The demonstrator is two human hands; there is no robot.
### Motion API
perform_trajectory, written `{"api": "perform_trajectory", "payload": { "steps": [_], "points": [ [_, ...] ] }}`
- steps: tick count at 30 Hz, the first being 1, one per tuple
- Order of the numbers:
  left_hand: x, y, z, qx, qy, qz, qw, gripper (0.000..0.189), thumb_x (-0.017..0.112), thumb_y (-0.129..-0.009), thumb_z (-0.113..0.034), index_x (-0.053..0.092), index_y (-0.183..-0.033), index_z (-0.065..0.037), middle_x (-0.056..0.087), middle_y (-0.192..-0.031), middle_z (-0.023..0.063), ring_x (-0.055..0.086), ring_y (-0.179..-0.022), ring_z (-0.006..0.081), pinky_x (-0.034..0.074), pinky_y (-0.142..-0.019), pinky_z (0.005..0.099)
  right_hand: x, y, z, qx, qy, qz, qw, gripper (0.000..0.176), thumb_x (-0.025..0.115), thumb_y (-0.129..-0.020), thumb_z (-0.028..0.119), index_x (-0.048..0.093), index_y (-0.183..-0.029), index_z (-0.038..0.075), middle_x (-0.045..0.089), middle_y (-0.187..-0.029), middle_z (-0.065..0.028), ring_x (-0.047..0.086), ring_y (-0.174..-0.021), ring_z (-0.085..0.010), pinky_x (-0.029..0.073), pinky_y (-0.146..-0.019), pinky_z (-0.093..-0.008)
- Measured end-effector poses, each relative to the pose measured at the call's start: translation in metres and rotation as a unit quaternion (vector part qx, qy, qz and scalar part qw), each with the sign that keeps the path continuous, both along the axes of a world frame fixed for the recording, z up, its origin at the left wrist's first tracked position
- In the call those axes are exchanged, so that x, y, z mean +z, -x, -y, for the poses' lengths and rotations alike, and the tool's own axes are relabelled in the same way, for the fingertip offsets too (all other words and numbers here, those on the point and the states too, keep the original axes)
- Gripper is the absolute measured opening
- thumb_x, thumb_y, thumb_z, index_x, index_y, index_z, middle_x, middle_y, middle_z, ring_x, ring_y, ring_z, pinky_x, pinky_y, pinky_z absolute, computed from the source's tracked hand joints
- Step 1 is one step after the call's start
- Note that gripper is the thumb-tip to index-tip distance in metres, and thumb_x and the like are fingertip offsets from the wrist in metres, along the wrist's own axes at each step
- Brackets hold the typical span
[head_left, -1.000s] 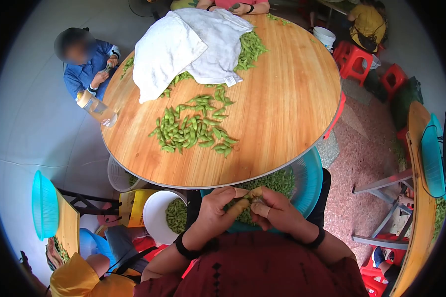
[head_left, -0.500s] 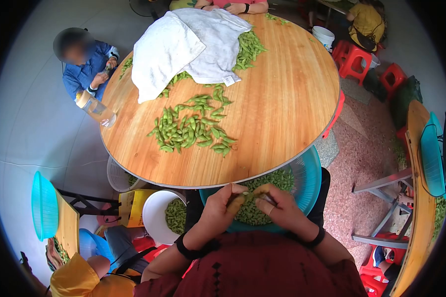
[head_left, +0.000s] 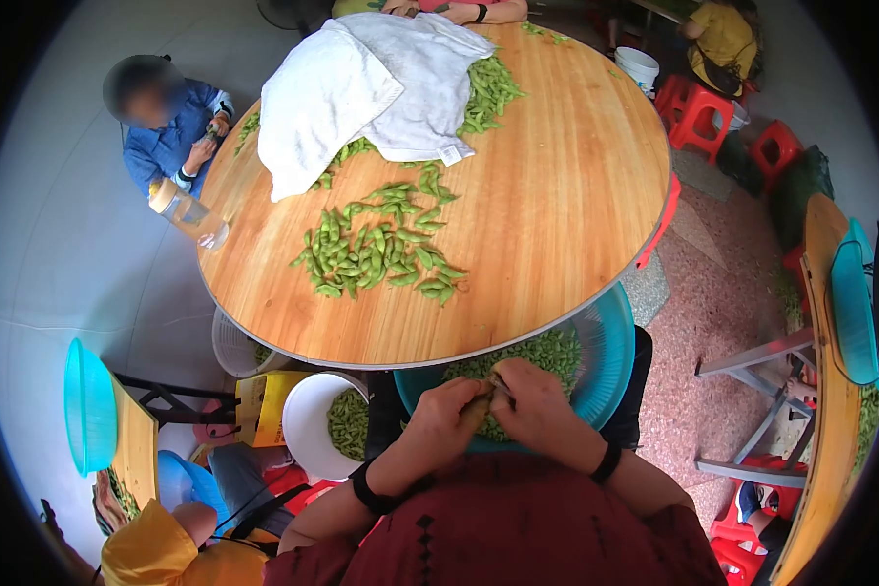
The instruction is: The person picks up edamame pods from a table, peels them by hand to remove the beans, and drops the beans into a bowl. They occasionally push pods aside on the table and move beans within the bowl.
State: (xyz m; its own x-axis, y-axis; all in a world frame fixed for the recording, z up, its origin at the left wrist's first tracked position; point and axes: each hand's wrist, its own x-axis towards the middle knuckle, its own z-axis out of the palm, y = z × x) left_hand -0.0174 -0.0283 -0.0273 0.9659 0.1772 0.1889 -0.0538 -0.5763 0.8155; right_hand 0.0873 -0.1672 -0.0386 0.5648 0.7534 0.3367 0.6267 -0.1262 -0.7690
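Observation:
My left hand and my right hand meet over a teal plastic basin full of small green beans. The left fingers are closed in a pinch on a green soybean pod, now mostly hidden by the fingers. My right hand is closed against it, thumb and fingers pressed together; a small greyish thing shows there, too small to name. On the round wooden table ahead lies a loose pile of soybean pods. A white bucket with green pods stands left of the basin.
A white towel covers more pods on the table. A bottle stands at its left edge, beside a person in blue. Red stools are at the right. A person in a yellow sleeve sits close at lower left.
My right hand has turned over and moved slightly up and left, closer to my left hand. The green pod seen between the fingers is now mostly covered.

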Motion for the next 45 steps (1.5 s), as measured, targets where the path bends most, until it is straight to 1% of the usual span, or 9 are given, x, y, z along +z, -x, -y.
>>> {"api": "perform_trajectory", "payload": {
  "steps": [9,11,18,27,29,31,38,42,45],
  "points": [
    [0.004,0.002,-0.003,0.03,0.117,-0.123,0.985,0.014,0.062,-0.085,0.002,0.062,-0.098,0.002,0.066,-0.081,0.0116,0.068,-0.068,0.0182,0.053,-0.064,0.0294,0.008,-0.008,0.002,-0.027,0.015,-0.039,0.999,0.011,0.056,-0.08,0.002,0.05,-0.089,0.0,0.054,-0.083,-0.02,0.058,-0.075,-0.0402,0.046,-0.063,-0.0461],
    [0.001,0.002,-0.004,0.047,0.123,-0.105,0.986,0.017,0.063,-0.084,0.002,0.06,-0.1,0.002,0.067,-0.083,0.0119,0.069,-0.072,0.0197,0.053,-0.065,0.0296,0.019,-0.006,0.003,-0.06,0.007,-0.045,0.997,0.011,0.057,-0.081,0.002,0.05,-0.088,-0.001,0.054,-0.085,-0.0203,0.058,-0.077,-0.0403,0.046,-0.064,-0.0456],
    [0.011,0.004,-0.001,0.001,0.055,-0.016,0.998,0.034,0.066,-0.083,0.001,0.049,-0.112,0.0,0.068,-0.095,0.014,0.07,-0.093,0.0272,0.056,-0.075,0.0334,0.001,0.002,0.009,0.042,0.009,-0.051,0.998,0.017,0.062,-0.079,0.004,0.053,-0.094,0.001,0.055,-0.081,-0.0165,0.057,-0.072,-0.0369,0.046,-0.062,-0.0413],
    [0.01,0.029,-0.018,0.037,0.108,-0.096,0.989,0.025,0.066,-0.084,-0.003,0.055,-0.107,-0.005,0.068,-0.091,0.013,0.07,-0.085,0.0288,0.054,-0.071,0.0342,-0.021,0.001,0.003,0.088,0.064,-0.028,0.994,0.012,0.057,-0.078,0.002,0.054,-0.09,0.001,0.053,-0.08,-0.0173,0.057,-0.076,-0.0387,0.047,-0.064,-0.0449],
    [-0.012,0.056,-0.051,0.059,-0.068,-0.127,0.988,0.016,0.065,-0.085,-0.01,0.061,-0.1,-0.007,0.067,-0.089,0.0141,0.068,-0.08,0.0317,0.054,-0.071,0.0375,-0.03,-0.001,0.012,0.116,0.098,0.004,0.988,0.011,0.057,-0.079,0.003,0.055,-0.089,0.0,0.054,-0.082,-0.0178,0.057,-0.078,-0.0388,0.047,-0.066,-0.0455],
    [-0.033,0.088,-0.073,0.168,-0.284,-0.295,0.897,0.019,0.069,-0.08,-0.017,0.064,-0.097,-0.008,0.064,-0.087,0.0132,0.065,-0.081,0.0365,0.053,-0.072,0.0438,-0.028,-0.002,0.021,0.134,0.211,0.011,0.968,0.012,0.055,-0.081,0.006,0.056,-0.091,0.0,0.054,-0.089,-0.019,0.057,-0.076,-0.0405,0.049,-0.071,-0.048],
    [-0.086,0.092,-0.058,0.104,-0.187,-0.141,0.967,0.028,0.073,-0.073,-0.015,0.064,-0.098,-0.006,0.061,-0.093,0.017,0.064,-0.088,0.0332,0.052,-0.074,0.0455,-0.019,-0.002,0.017,0.147,0.177,-0.054,0.972,0.012,0.056,-0.084,0.009,0.054,-0.086,-0.002,0.054,-0.085,-0.0198,0.056,-0.081,-0.0395,0.046,-0.071,-0.0459],
    [-0.119,0.102,-0.058,0.126,-0.17,-0.18,0.961,0.026,0.072,-0.074,-0.018,0.063,-0.094,-0.006,0.062,-0.092,0.0153,0.065,-0.086,0.0327,0.052,-0.074,0.046,-0.014,-0.004,0.021,0.165,0.197,-0.067,0.964,0.015,0.056,-0.087,0.013,0.054,-0.088,-0.002,0.055,-0.084,-0.0217,0.056,-0.081,-0.0416,0.045,-0.072,-0.0473],
    [-0.093,0.124,-0.088,0.182,-0.31,-0.35,0.865,0.019,0.069,-0.078,-0.02,0.062,-0.09,-0.007,0.063,-0.087,0.0147,0.066,-0.079,0.0314,0.054,-0.07,0.046,-0.005,-0.003,0.027,0.131,0.213,-0.11,0.962,0.016,0.054,-0.088,0.014,0.054,-0.094,-0.002,0.058,-0.085,-0.0238,0.058,-0.082,-0.0431,0.046,-0.073,-0.0484]
  ]
}}
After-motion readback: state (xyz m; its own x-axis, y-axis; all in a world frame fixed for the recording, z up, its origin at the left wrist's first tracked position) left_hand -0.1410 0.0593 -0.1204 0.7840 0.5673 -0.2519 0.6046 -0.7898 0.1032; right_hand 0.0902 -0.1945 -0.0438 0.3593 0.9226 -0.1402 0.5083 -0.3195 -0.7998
